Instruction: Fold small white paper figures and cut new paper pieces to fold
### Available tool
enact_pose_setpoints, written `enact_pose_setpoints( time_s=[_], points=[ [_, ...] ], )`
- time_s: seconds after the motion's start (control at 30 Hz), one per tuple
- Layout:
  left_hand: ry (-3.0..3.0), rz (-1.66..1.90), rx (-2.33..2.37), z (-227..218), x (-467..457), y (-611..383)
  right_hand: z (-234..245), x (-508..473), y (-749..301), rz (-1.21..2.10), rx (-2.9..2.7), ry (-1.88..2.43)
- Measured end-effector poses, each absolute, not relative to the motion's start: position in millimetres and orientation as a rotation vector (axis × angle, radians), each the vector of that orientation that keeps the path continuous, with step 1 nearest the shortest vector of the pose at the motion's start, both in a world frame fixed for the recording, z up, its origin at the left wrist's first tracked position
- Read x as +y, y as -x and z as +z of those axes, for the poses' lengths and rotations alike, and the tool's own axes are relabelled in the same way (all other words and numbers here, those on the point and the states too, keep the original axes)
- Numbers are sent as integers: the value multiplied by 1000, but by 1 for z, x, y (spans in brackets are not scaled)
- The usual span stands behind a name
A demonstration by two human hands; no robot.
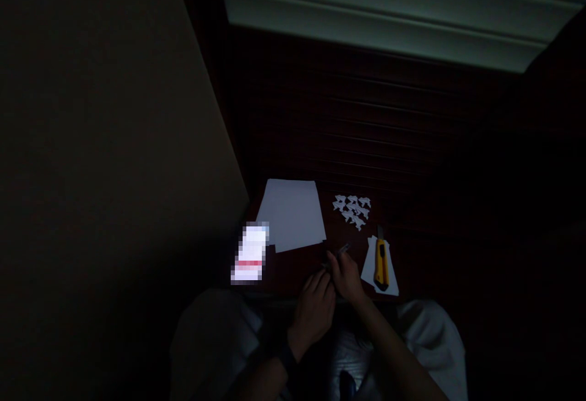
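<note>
Beyond my hands, a stack of flat white paper sheets (pixel 293 215) lies on the dark wooden table (pixel 412 230). Right of my right hand (pixel 347 278), a yellow plastic utility knife (pixel 381 262) rests on a small white paper scrap (pixel 368 267); further out sits a cluster of tiny folded white paper shapes (pixel 352 209). My right hand pinches a thin dark pen-like tool (pixel 339 252). My left hand (pixel 315 310) is curled just beside it, touching; its grip I cannot tell.

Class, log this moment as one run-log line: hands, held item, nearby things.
left hand: beside right, grip unclear | right hand: holds thin dark tool | near: paper sheets, paper cutouts, yellow knife
</note>
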State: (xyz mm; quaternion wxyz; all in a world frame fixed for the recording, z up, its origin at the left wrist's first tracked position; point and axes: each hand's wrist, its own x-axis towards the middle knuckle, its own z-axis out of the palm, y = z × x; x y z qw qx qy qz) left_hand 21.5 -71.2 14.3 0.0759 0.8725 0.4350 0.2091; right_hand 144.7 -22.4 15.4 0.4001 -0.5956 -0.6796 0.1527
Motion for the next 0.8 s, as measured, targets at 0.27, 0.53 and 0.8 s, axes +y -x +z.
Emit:
enact_pose_setpoints(
  time_s=[0.27, 0.53, 0.8],
  points=[
    [-2634, 647, 1295, 13, -71, -21, 17, -23, -144, 396, -1698, 1511],
    [-2626, 698, 1300, 10, -71, -22, 14, -22, -145, 396, -1710, 1511],
    [-2614, 664, 1300, 14, -72, -22, 17, -23, -144, 396, -1703, 1499]
  ],
)
